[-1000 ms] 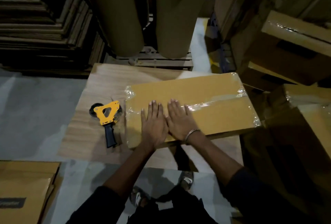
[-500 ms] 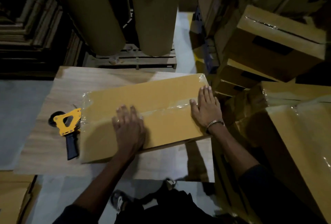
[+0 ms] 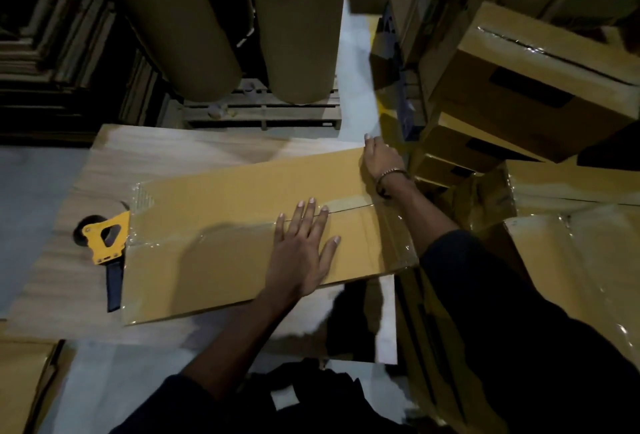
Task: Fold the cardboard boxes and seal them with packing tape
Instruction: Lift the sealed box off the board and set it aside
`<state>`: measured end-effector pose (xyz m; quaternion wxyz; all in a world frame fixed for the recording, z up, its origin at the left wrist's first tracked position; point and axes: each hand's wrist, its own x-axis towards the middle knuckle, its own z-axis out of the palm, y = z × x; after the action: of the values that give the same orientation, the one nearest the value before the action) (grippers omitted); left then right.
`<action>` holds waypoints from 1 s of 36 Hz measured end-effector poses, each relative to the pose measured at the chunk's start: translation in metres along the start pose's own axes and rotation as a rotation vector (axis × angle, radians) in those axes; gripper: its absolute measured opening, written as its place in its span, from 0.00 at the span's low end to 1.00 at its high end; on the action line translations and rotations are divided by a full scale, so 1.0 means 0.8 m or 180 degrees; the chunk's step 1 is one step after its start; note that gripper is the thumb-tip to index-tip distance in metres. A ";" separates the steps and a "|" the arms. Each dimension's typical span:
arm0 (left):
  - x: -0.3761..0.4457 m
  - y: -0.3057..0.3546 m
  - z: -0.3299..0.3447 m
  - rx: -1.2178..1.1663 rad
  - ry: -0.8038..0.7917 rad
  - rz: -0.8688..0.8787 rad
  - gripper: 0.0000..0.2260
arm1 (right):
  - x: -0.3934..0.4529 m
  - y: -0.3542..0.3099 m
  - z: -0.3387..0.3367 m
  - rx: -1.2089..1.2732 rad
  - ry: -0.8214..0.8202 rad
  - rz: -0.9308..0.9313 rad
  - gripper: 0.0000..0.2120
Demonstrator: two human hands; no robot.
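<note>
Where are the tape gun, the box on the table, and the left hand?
tape gun (image 3: 104, 243): head view, on its yellow frame.
box (image 3: 225, 198): head view, on the bare top face, far side of the taped seam.
left hand (image 3: 303, 243): head view, on the back of the hand, flat on the box.

The box (image 3: 242, 225) covers part of the tape gun (image 3: 104, 243). The right hand (image 3: 381, 159) curls over the box's far corner, its fingers mostly hidden. The stacked boxes (image 3: 540, 87) run off the right edge.
</note>
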<state>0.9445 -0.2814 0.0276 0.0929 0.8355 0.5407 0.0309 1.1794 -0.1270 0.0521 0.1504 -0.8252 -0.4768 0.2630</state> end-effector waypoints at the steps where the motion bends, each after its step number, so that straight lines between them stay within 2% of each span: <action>1: 0.000 0.000 0.000 0.0004 -0.0004 -0.0021 0.29 | -0.006 0.007 0.002 0.0116 -0.0044 0.0011 0.28; 6: 0.001 0.001 0.001 -0.0027 0.0051 -0.0053 0.29 | -0.078 0.069 0.014 0.0395 -0.0155 0.0135 0.31; 9: 0.001 0.001 -0.001 -0.0033 0.0071 -0.0048 0.29 | -0.149 0.105 0.017 0.0510 -0.0069 0.0082 0.25; 12: 0.001 0.004 -0.005 -0.0073 0.0093 -0.0046 0.29 | -0.201 0.130 0.022 0.0499 0.0203 0.0309 0.26; 17: 0.001 -0.001 -0.007 -0.0385 0.0198 0.0027 0.27 | -0.232 0.144 0.051 0.1143 0.0958 0.0569 0.24; 20: -0.005 -0.021 -0.008 -0.0773 0.0375 0.0228 0.23 | -0.230 0.139 0.052 0.1313 0.1094 0.0598 0.22; 22: -0.020 -0.043 -0.014 -0.0671 0.0360 0.0243 0.22 | -0.231 0.139 0.049 0.1351 0.1102 0.0585 0.22; 26: -0.063 -0.118 -0.035 -0.0005 0.0421 -0.0336 0.25 | -0.229 0.140 0.039 0.1465 0.0981 0.0590 0.21; 29: -0.097 -0.176 -0.051 0.0171 0.0593 -0.1300 0.29 | -0.234 0.136 0.038 0.1545 0.0959 0.0690 0.24; 32: -0.121 -0.210 -0.061 -0.0253 0.0722 -0.2113 0.33 | -0.241 0.128 0.038 0.1739 0.0866 0.0883 0.26; 36: -0.136 -0.240 -0.067 -0.0925 0.0738 -0.2182 0.39 | -0.259 0.118 0.032 0.1992 0.0691 0.1202 0.29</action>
<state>0.7192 -0.2977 0.0490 0.1534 0.5755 0.7854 0.1685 1.1473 -0.3532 0.0445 0.3936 -0.8357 -0.1942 0.3301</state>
